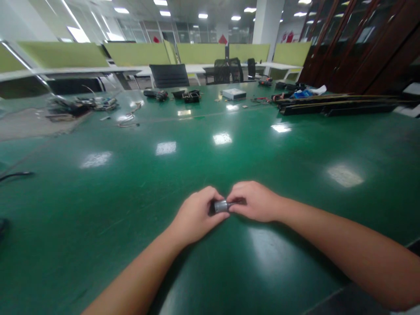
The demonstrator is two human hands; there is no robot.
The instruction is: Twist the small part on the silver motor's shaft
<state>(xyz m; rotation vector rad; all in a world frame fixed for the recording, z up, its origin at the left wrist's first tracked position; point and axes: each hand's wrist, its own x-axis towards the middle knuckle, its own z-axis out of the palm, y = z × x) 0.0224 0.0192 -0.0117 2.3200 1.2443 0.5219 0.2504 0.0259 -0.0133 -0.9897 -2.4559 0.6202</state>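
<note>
A short silvery cylinder that looks like a small electric motor [221,206] lies sideways between my hands, just over the green table [183,170]. My left hand [197,214] is closed around it, with the index finger behind and the thumb along the front. At the cylinder's right end, the fingertips of my right hand [252,201] pinch a thin dark part that seems to be its shaft. The fingers hide most of this part, and my left palm shades the cylinder's left end.
Cables and loose parts [92,104] lie at the far left. Toward the back are a white box [234,93] and a black metal part [187,95]. Long black rails [334,105] lie at the far right. A black cable [16,175] enters from the left edge.
</note>
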